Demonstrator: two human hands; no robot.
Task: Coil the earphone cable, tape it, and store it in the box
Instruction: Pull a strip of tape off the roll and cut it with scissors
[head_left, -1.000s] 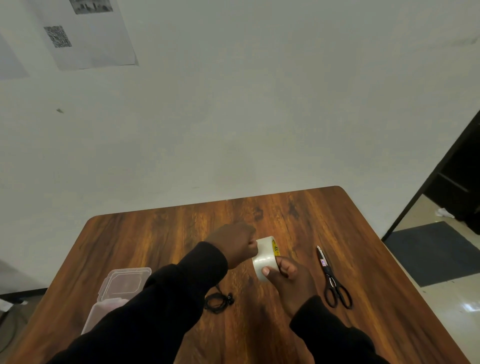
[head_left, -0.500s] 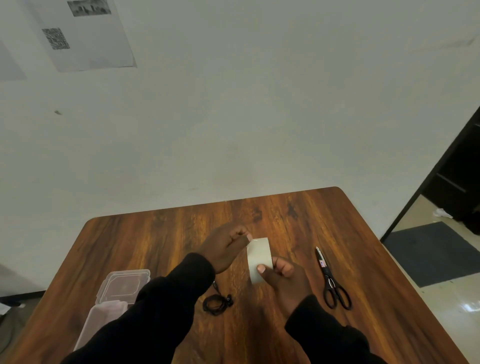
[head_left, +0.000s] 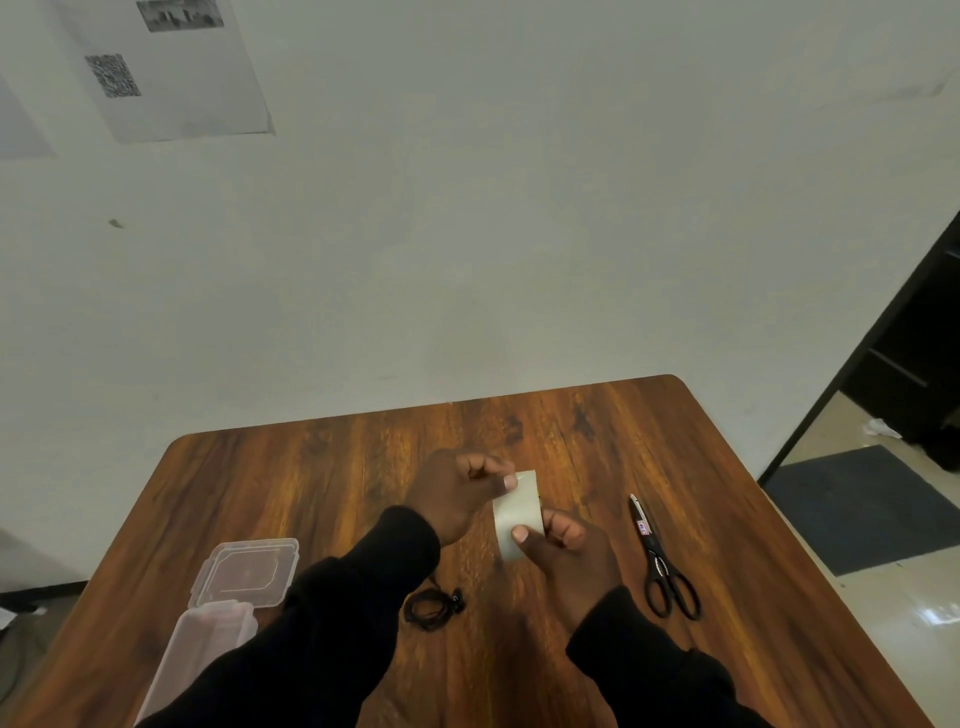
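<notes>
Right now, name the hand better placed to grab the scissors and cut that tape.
Right. The scissors lie just beside the right hand, which grips the tape roll. The left hand pinches the tape's free end, farther away.

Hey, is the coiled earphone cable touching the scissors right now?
Apart. The head view shows the coiled earphone cable left of the right hand and the scissors right of it, bare table between.
</notes>
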